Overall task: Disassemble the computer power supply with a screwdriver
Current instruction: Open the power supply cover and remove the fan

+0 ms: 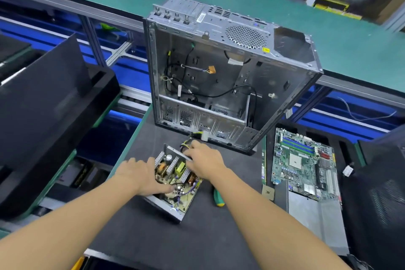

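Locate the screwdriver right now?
Head view: the screwdriver lies on the dark mat, unheld, just right of the open power supply, partly under the right forearm.

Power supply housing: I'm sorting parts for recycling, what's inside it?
The open power supply housing holds a yellowish circuit board with heatsinks, capacitors and a copper coil. The left hand and right hand cover parts of it.

a: case [258,28] bare grey sheet metal, dull sheen. psu shell [171,210] same metal?
b: yes, with ribbed shiny heatsinks [173,164]. mat [153,237] matt dark, slightly grainy. screwdriver handle [218,198] glossy green plastic.
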### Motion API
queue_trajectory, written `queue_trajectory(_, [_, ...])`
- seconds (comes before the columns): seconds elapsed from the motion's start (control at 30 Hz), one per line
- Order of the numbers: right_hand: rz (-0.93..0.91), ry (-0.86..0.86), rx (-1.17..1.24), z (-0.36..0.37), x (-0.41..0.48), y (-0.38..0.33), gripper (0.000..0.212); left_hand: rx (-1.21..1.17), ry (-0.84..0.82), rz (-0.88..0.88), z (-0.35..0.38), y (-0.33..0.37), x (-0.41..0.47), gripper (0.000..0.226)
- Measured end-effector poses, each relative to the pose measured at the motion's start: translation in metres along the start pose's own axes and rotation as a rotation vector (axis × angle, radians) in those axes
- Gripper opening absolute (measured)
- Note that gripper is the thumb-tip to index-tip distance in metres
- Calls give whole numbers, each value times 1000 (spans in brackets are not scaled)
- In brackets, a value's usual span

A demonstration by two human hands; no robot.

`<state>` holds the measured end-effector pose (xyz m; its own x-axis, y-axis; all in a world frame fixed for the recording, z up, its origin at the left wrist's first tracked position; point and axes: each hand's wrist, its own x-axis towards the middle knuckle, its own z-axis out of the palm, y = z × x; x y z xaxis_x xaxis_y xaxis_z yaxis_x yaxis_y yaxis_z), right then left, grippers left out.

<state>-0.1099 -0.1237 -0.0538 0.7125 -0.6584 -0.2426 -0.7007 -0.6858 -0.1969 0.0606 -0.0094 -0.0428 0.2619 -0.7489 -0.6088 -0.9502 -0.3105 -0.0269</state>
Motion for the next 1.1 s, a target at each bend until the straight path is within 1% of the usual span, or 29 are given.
queue_trajectory(0.07, [13,85,-63,4,4,-5,27,75,185,16,0,1,-2,132])
queue_trajectory(0.1, [30,137,-74,7,5,-8,27,120,314,57,-1,4,-3,130])
queue_trajectory(0.13, [50,190,-61,9,5,-10,27,146,437,137,-1,6,-4,124])
queue_trajectory(0.2, [73,274,47,8,3,-11,30,121,593,396,0,12,-2,98])
queue_trajectory(0.27, [36,300,150,3,-4,-6,26,134,651,650,0,16,-1,67])
queue_trajectory(0.3, [5,280,187,2,-10,-3,18,144,665,733,0,18,-1,54])
queue_trajectory(0.37, [-18,214,275,2,-25,4,7,155,703,837,1,16,1,32])
queue_trajectory(0.43, [-59,212,286,3,-39,7,7,191,658,870,4,15,5,24])
queue_trajectory(0.47, [-106,251,257,4,-43,7,7,200,606,864,6,14,8,25])
queue_trajectory(0.53, [-196,321,185,8,-48,3,8,181,497,822,11,12,15,36])
queue_trajectory(0.6, [-163,280,235,12,-52,-2,9,191,385,773,15,9,22,48])
queue_trajectory(0.67, [-98,164,316,19,-56,-2,10,193,331,761,17,9,26,49])
queue_trajectory(0.73, [-93,30,329,24,-59,2,15,177,322,754,17,13,28,39])
queue_trajectory(0.8, [-109,-141,308,27,-59,6,19,58,321,729,18,18,28,28])
queue_trajectory(0.87, [-101,-235,319,32,-59,11,19,-56,345,727,18,18,28,26])
queue_trajectory(0.93, [-88,-242,344,38,-59,14,15,-120,403,757,21,15,30,30])
queue_trajectory(1.0, [-78,-212,369,45,-59,16,7,-159,428,780,22,12,31,36])
queue_trajectory(1.1, [-59,-203,431,57,-59,15,10,-105,489,807,17,12,33,37])
